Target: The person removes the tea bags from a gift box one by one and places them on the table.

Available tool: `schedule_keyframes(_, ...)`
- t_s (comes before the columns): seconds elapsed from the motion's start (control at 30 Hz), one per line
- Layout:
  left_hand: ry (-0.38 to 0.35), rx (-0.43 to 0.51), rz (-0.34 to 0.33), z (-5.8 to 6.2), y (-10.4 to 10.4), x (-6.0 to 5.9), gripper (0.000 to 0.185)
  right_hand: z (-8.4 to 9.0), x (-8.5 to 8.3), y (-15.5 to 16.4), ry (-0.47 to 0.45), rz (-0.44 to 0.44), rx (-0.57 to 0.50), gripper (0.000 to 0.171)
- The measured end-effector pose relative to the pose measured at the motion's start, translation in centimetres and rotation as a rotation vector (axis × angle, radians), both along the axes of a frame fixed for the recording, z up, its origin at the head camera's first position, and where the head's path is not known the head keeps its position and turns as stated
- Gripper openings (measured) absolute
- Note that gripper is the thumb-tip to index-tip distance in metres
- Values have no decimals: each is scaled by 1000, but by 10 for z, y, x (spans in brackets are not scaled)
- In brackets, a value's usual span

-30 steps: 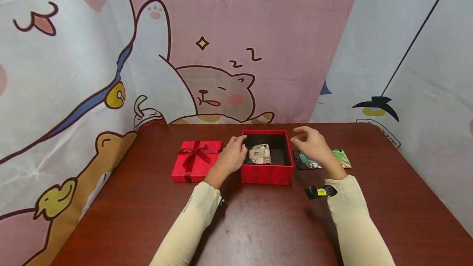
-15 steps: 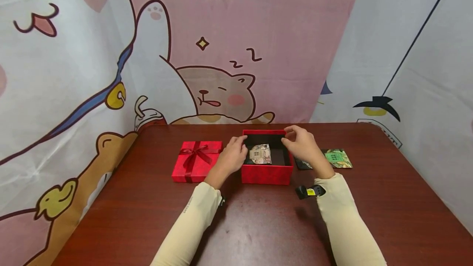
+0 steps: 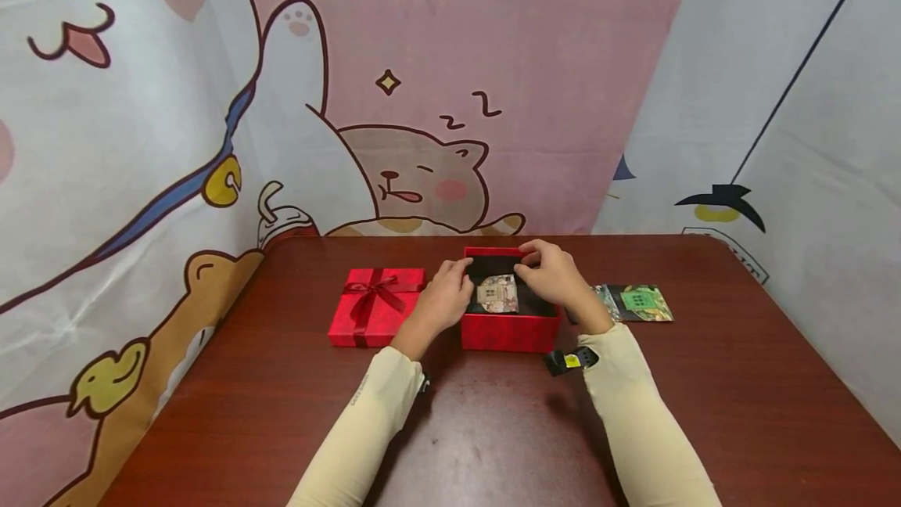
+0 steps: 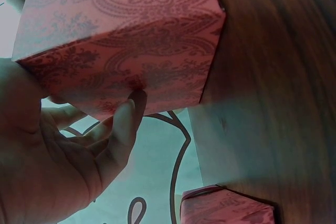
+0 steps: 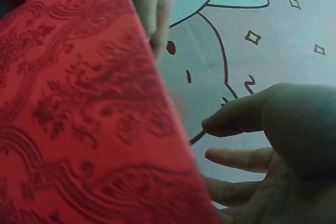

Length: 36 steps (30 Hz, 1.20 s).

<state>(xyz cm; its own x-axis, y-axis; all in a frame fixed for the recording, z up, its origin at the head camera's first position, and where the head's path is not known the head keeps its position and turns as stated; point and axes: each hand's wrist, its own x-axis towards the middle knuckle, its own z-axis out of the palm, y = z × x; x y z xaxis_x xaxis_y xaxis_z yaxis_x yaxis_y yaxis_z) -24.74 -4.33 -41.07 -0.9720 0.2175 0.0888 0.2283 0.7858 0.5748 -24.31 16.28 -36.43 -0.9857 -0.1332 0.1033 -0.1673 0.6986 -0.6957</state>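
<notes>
On the dark wooden table (image 3: 493, 429), the leftmost item is a red box lid (image 3: 376, 306) with a ribbon bow, lying flat toward the rear of the table, left of centre. Just right of the lid, the left hand (image 3: 445, 302) rests against the left wall of an open red gift box (image 3: 510, 332); the left wrist view shows the thumb and fingers gently curved against the patterned box side, holding it in a light grip. The gift box stands near the rear edge of the table at about its middle and has a dark lining. Inside it, toward the front left, lies a small printed card (image 3: 497, 293) showing a house picture. The right hand (image 3: 552, 276) is positioned over the right half of the box opening, fingers bent downward into the interior; the right wrist view shows the fingers relaxed and spread with nothing held between them. Whether the fingertips touch the card or the lining cannot be determined. To the right of the box, on the table surface, lie further flat cards (image 3: 636, 302), one with a green print, partly overlapping each other.
</notes>
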Motion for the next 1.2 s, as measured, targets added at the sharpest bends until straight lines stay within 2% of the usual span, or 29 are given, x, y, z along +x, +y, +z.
schedule_keyframes(0.67,2,10,1,-2,1,-1,44,-21,-13,-26,-197,67,125,55)
schedule_keyframes(0.93,-12,21,0,0,0,-1,45,-26,-12,-32,-203,89,167,55)
schedule_keyframes(1.2,-21,17,0,0,1,-1,45,-25,-9,-32,-190,113,160,54)
